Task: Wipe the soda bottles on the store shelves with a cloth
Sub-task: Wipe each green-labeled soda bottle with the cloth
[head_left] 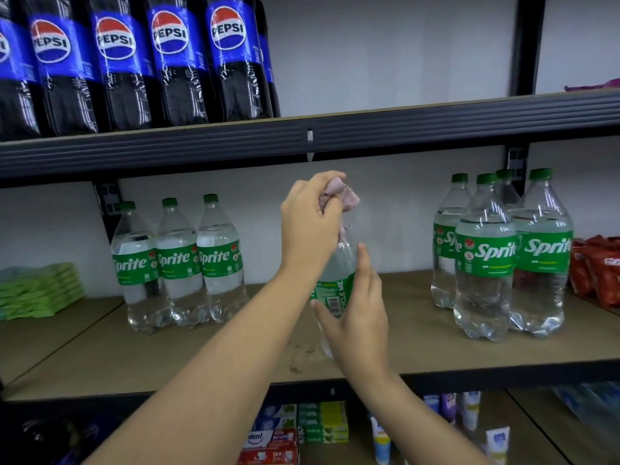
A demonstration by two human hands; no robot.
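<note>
The left hand [310, 218] grips a bunched pink cloth [339, 194] over the Sprite bottle [337, 280] top, while the right hand [355, 317], fingers straight, steadies its label.

You have open stretch of tan wooden shelf board [402, 317] between three clear green-labelled Sprite bottles [177, 263] at left and cluster of same bottles [496, 260] at right. Black metal shelf beam [302, 139] caps headroom above.
</note>
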